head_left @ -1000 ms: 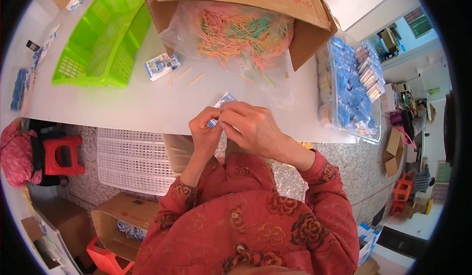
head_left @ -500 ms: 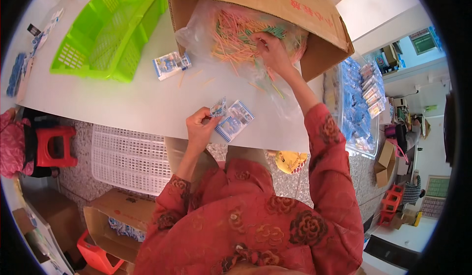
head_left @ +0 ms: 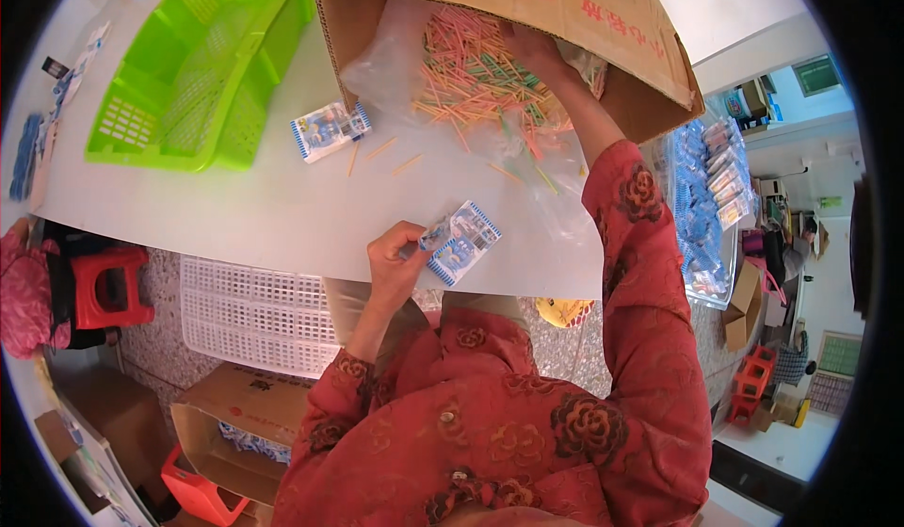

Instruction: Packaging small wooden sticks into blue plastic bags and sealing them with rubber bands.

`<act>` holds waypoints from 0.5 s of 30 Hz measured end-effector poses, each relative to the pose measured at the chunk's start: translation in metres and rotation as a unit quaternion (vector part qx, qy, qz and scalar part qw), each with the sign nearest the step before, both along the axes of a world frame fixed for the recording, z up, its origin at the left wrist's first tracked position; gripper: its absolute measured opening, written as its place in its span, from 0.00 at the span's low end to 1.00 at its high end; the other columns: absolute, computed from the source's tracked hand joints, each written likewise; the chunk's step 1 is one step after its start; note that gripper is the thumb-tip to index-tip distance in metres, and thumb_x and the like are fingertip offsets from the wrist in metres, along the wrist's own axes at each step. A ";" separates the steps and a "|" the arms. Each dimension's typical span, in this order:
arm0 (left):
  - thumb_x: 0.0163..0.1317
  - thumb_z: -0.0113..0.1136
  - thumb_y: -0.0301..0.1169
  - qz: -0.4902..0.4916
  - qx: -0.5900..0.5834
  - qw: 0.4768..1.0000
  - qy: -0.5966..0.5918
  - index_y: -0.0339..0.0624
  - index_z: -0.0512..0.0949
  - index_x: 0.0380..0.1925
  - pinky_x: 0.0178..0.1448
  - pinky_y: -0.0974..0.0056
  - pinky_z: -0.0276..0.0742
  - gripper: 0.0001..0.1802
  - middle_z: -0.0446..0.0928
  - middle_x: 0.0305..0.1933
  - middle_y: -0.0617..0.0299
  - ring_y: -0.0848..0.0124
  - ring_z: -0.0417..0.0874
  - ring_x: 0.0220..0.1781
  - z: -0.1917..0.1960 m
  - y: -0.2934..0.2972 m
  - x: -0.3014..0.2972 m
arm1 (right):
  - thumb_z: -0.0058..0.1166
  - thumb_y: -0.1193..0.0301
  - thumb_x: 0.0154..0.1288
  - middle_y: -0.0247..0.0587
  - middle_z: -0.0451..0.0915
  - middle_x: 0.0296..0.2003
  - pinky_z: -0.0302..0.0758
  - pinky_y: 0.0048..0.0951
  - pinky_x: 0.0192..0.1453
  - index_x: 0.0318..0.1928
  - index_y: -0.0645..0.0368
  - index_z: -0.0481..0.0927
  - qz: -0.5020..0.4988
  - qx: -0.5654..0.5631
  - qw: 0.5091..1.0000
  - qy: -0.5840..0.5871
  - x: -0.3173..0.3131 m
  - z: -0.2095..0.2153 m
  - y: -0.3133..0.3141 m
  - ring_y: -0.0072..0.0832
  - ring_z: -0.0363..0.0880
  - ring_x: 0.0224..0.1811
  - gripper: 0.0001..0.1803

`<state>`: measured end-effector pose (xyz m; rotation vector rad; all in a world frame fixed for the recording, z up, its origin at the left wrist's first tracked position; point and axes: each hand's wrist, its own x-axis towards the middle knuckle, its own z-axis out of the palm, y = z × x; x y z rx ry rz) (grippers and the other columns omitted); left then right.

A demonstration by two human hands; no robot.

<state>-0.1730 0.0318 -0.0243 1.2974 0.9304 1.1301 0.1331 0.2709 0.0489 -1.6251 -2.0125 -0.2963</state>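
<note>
My left hand (head_left: pixel 394 259) pinches a small blue and white printed packet (head_left: pixel 460 243) by its corner, near the front edge of the white table (head_left: pixel 235 207). My right hand (head_left: pixel 535 48) reaches far forward into an open cardboard box (head_left: pixel 565 4). It rests on a heap of thin pink, orange and green sticks (head_left: pixel 471 70) lying in a clear plastic bag; whether it grips any of them I cannot tell. A second printed packet (head_left: pixel 328 129) lies flat on the table beside the box. A few loose sticks (head_left: pixel 395 158) are scattered near it.
A bright green plastic basket (head_left: pixel 179 75) lies at the far left of the table. A clear tray of blue packets (head_left: pixel 702 197) sits at the right. Below the table are a white plastic crate (head_left: pixel 254 315), a red stool (head_left: pixel 108 287) and open cardboard boxes (head_left: pixel 231 419).
Both hands were together on the packet a second ago. My right hand has since let go and stretched forward into the box of sticks, while my left hand keeps the packet.
</note>
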 end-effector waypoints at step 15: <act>0.52 0.59 0.16 -0.019 0.014 1.000 0.015 0.32 0.79 0.31 0.36 0.75 0.69 0.06 0.76 0.28 0.66 0.81 0.73 0.31 0.007 -0.001 0.001 | 0.48 0.75 0.54 0.57 0.73 0.53 0.68 0.44 0.58 0.58 0.56 0.69 0.055 -0.148 0.986 -0.049 0.025 -0.007 0.001 0.48 0.71 0.56 0.27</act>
